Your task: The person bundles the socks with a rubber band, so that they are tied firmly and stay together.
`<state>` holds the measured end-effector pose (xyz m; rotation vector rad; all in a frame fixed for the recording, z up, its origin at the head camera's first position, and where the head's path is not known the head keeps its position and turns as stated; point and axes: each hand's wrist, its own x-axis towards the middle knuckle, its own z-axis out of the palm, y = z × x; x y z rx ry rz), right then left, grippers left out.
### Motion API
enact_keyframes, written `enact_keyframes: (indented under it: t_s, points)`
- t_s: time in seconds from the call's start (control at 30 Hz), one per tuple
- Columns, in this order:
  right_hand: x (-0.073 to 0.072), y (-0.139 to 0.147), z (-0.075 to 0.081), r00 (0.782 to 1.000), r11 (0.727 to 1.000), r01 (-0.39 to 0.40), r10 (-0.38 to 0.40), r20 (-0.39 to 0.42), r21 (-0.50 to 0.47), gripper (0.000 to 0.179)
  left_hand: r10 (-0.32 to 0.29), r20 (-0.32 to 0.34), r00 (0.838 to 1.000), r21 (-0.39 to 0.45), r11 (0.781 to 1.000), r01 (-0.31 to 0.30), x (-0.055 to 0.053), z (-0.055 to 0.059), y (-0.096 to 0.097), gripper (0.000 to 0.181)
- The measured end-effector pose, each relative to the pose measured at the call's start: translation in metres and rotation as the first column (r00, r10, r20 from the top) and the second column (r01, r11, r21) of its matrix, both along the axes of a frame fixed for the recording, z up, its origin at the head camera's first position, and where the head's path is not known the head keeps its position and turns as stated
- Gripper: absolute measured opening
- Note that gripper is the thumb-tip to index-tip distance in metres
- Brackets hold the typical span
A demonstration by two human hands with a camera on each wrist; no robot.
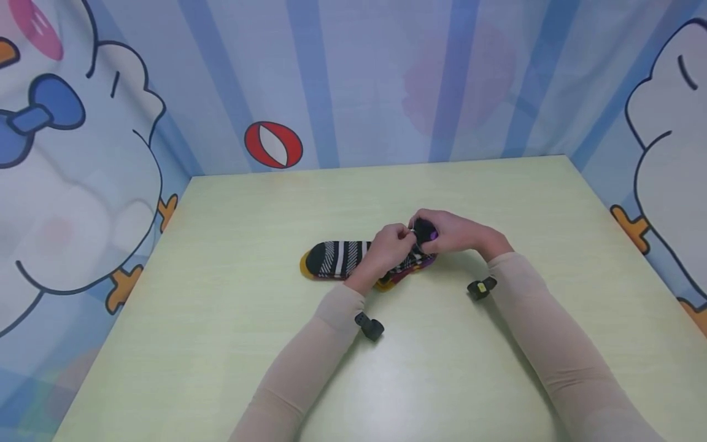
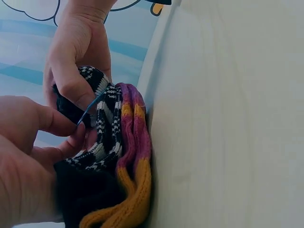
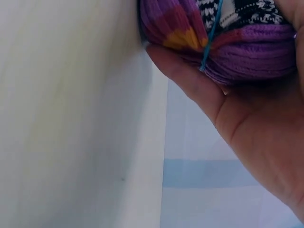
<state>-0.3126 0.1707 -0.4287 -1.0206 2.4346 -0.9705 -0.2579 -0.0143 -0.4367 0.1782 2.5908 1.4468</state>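
Patterned socks (image 1: 337,259) in black and white stripes, with mustard and purple parts, lie on the table. My left hand (image 1: 389,248) pinches a thin blue string (image 2: 90,110) between thumb and finger, clearest in the left wrist view. Around the folded cuff end of the socks, my right hand (image 1: 455,232) curls its fingers and thumb. From the right wrist, the blue string (image 3: 211,40) crosses the purple and patterned knit (image 3: 256,54). Whether the string is tied or looped round the socks cannot be made out.
The pale yellow table (image 1: 232,344) meets a cartoon-printed curtain (image 1: 359,86) at its back edge and sides. Each forearm wears a small black device on its wrist, the left one (image 1: 370,326) close above the tabletop.
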Motion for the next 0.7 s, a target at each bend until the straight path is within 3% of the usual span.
enact_keyframes:
  t_s: [0.27, 0.5, 0.7]
  points:
    - [-0.001, 0.008, 0.004, 0.998, 1.0, -0.013, 0.014, 0.06, -0.019, 0.039, -0.017, -0.012, 1.0, -0.067, 0.998, 0.016, 0.0, -0.002, 0.0, 0.02]
    - [-0.004, 0.015, 0.008, 0.993, 0.999, -0.025, 0.029, 0.113, -0.034, 0.038, -0.052, -0.055, 0.997, -0.059, 0.997, 0.049, 0.002, -0.004, 0.001, 0.019]
    - [-0.003, 0.019, 0.01, 0.995, 0.999, 0.0, 0.005, 0.1, -0.048, 0.037, -0.07, -0.064, 0.995, -0.025, 0.997, 0.068, 0.003, -0.005, 0.002, 0.019]
